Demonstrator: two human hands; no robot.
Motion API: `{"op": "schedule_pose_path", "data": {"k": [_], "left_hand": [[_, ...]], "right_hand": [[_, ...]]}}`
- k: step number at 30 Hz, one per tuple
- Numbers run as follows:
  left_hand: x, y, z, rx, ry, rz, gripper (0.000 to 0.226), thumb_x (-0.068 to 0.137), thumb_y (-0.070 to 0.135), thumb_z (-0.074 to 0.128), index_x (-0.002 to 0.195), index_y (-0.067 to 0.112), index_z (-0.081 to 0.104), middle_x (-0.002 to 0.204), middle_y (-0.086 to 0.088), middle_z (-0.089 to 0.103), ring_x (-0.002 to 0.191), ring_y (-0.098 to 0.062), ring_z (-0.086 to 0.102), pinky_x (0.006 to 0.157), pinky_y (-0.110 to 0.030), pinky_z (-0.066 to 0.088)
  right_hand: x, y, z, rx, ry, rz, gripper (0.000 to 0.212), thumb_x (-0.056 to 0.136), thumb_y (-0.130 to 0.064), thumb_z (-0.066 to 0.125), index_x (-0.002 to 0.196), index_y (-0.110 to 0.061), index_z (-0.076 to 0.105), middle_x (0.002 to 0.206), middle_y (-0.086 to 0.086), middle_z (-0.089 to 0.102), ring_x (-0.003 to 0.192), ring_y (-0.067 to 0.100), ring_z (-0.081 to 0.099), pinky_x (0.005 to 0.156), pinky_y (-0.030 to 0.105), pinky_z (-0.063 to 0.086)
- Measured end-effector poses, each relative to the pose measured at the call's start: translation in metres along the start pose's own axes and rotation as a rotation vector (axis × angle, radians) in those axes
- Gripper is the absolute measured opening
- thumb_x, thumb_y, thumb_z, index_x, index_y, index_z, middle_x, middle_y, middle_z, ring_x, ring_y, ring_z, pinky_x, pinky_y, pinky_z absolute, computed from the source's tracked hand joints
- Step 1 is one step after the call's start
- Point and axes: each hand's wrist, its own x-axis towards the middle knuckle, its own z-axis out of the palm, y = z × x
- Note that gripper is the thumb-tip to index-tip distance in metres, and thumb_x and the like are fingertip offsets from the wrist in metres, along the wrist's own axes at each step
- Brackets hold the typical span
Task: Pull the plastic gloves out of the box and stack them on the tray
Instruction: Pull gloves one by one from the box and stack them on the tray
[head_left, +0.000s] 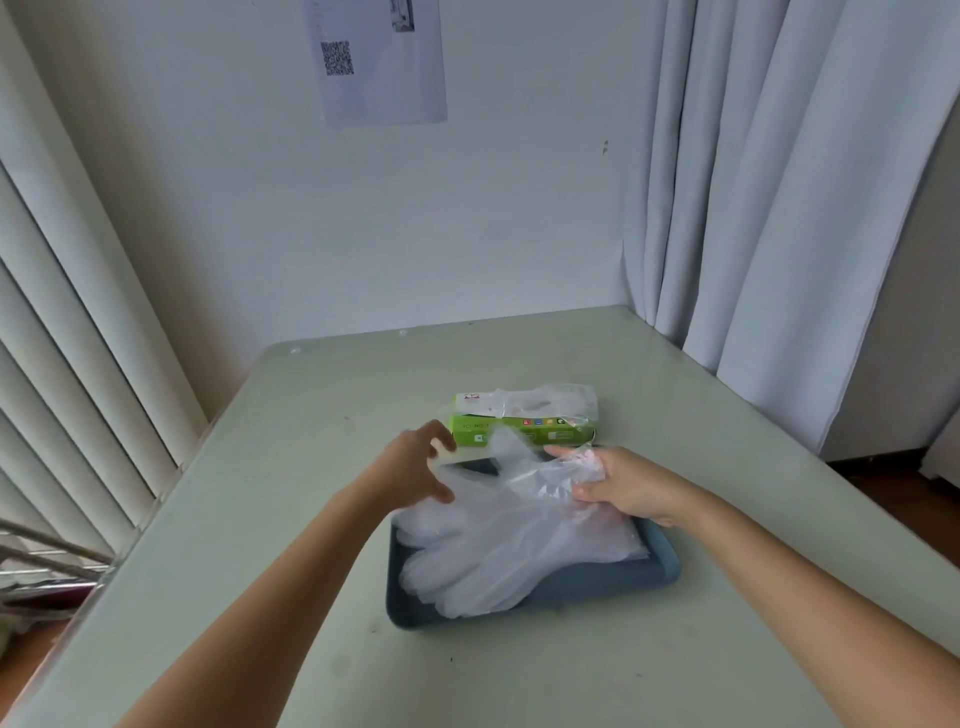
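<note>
Left hand and right hand pinch filmy glove over rimmed tray.

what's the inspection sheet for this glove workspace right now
surface: pale green table, a few small specks
job's things: green glove box behind blue-grey tray; glove pile in tray; spare glove poking from box top; held glove above tray
clutter: metal rods off table's left edge
grips: left hand and right hand each grip the held glove
cables: nothing seen
surroundings: QR-code sheet on wall, curtain right, blinds left
</note>
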Motion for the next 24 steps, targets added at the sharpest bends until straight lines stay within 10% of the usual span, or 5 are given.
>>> {"op": "schedule_pose_path", "data": {"k": [5,13,24], "left_hand": [[-0.038,0.020,0.028,0.090,0.452,0.424,0.047,0.085,0.018,0.068,0.129,0.019,0.052,0.134,-0.005,0.042,0.122,-0.020,0.044,0.103,-0.026,0.035],[-0.047,0.017,0.078,0.346,-0.236,0.548,0.052,0.105,0.036,0.020,0.153,0.028,0.004,0.160,0.006,-0.007,0.146,-0.012,-0.011,0.116,-0.029,-0.011],[-0.043,0.018,0.077,0.376,-0.325,0.521,0.051,0.104,0.040,0.015,0.151,0.034,-0.005,0.159,0.007,-0.012,0.146,-0.014,-0.015,0.117,-0.034,-0.012]], "right_hand": [[-0.003,0.000,-0.001,0.027,0.047,-0.099,0.038,0.096,-0.004,0.053,0.117,-0.034,0.057,0.086,-0.011,0.075,0.085,0.007,0.065,0.079,0.022,0.051],[0.005,0.008,-0.012,0.082,0.087,0.073,0.036,0.080,-0.025,0.076,0.095,0.006,0.064,0.094,0.019,0.071,0.083,0.020,0.067,0.084,0.041,0.054],[0.067,-0.062,-0.007,-0.558,-0.278,0.280,0.034,0.077,-0.044,0.076,0.082,-0.010,0.071,0.065,-0.002,0.060,0.060,0.012,0.052,0.060,0.023,0.041]]}}
